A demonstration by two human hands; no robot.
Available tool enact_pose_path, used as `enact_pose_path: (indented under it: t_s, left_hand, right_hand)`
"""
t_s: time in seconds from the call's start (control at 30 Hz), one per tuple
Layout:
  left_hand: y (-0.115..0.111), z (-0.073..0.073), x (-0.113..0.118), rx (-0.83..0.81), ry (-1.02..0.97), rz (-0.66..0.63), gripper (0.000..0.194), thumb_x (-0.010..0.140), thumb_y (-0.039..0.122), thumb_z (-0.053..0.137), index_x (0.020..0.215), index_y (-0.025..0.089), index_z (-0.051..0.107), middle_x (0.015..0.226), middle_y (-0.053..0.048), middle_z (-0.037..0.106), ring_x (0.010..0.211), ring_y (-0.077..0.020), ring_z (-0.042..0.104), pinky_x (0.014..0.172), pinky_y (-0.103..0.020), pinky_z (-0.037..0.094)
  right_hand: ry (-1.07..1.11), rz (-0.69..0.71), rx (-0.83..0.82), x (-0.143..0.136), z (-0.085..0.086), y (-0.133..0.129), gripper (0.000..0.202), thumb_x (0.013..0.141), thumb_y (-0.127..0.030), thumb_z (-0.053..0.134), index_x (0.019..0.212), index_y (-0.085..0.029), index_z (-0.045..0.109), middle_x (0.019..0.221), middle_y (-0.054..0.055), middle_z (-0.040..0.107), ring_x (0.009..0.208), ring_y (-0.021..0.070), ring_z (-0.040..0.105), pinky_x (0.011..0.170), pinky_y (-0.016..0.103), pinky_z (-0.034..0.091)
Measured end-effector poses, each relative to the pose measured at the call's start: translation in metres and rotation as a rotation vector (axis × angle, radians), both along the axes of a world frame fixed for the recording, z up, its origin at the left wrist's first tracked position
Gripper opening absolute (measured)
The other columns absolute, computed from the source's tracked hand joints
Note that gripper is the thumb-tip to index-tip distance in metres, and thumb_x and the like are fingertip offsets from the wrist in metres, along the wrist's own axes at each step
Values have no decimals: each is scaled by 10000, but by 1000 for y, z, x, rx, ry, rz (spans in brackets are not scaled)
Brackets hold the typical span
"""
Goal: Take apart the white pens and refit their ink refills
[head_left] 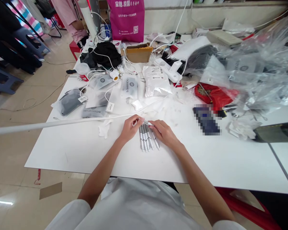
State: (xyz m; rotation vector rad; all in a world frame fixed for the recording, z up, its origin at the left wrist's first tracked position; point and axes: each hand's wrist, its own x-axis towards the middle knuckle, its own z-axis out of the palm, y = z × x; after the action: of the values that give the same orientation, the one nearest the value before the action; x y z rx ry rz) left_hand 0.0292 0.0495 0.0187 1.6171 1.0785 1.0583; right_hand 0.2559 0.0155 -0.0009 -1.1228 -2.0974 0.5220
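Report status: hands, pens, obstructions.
Left hand, right hand: both on one slim whitish pen. Grey-and-white pens lie between wrists. Crumpled white tissue leftward, not blocking.

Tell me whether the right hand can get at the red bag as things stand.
Probably yes, with a stretch: flat white tabletop lies between the right hand and the red bag, though clear plastic crowds its far side. The hand would likely need to release its pen first.

Workshop, judging by bagged goods (pixel 130 87) crowding a white table (pixel 69 150).
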Motion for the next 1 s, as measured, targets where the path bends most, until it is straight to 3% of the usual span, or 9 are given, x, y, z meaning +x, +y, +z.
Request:
enact_pose_path:
  t_s: [0.17,0.27,0.33,0.4,0.5,0.6,0.7,0.77,1.0]
  left_hand:
    - [-3,-10,4,-84,54,28,631,1088,601,507,613,201,397,599,28,349,594,-128,335,610,-321,286]
    - [-4,-11,4,-103,61,-9,552,1021,595,655,657,188,573,662,0,555,662,-143,495,667,-310,385]
    - [-5,-9,5,-77,6,-79,331,921,528,819,949,204,756,957,-46,744,883,-184,648,786,-302,471]
    - [-7,-7,8,-95,-96,-155,366,889,481,865,1135,222,786,1130,-78,775,989,-208,706,841,-311,518]
    - [-9,-6,12,-177,-208,-161,309,927,485,828,1028,193,814,945,-79,792,822,-196,738,757,-320,549]
    - [-6,-5,13,-242,-338,-60,334,911,497,846,962,176,770,787,-55,780,709,-181,730,690,-310,546]
    - [-1,-1,11,-304,-513,1,399,886,527,868,905,173,685,877,-78,815,778,-214,794,674,-297,548]
    - [1,2,9,-348,-586,11,442,876,539,875,868,171,631,1007,-109,833,850,-245,824,661,-284,546]
    - [-1,4,8,-375,-601,-14,486,893,541,860,805,174,553,1000,-136,847,761,-226,815,656,-295,564]
  right_hand:
    - [-78,-56,177,2,-10,-1,217,1122,-265,517,1258,-243,685,954,65,764,803,220,667,763,387,524]
    - [-132,-67,219,9,-10,-5,196,1114,-272,547,1235,-236,697,958,70,777,805,221,684,744,388,509]
    - [-114,-82,200,9,-8,-10,190,1110,-282,556,1230,-244,698,948,67,770,811,224,689,752,386,525]
    - [-61,-105,156,9,-6,-16,190,1106,-304,563,1245,-262,686,960,62,760,823,223,693,759,377,550]
    - [-39,-179,72,15,-3,-26,342,1070,-414,628,1382,-275,610,1159,98,753,1001,253,714,885,404,584]
    - [-198,-387,99,39,-6,-39,659,1004,-584,666,1530,-227,492,1519,202,602,1390,379,557,1152,591,450]
    - [-373,-766,102,73,-15,-58,641,1028,-641,559,1489,-196,542,1620,249,473,1478,457,400,1164,720,321]
    - [-423,-895,57,92,-22,-71,679,1016,-679,540,1478,-182,564,1628,265,442,1485,479,357,1149,734,303]
    - [-451,-976,20,106,-28,-84,658,1011,-680,506,1445,-197,605,1602,256,444,1457,473,346,1124,700,272]
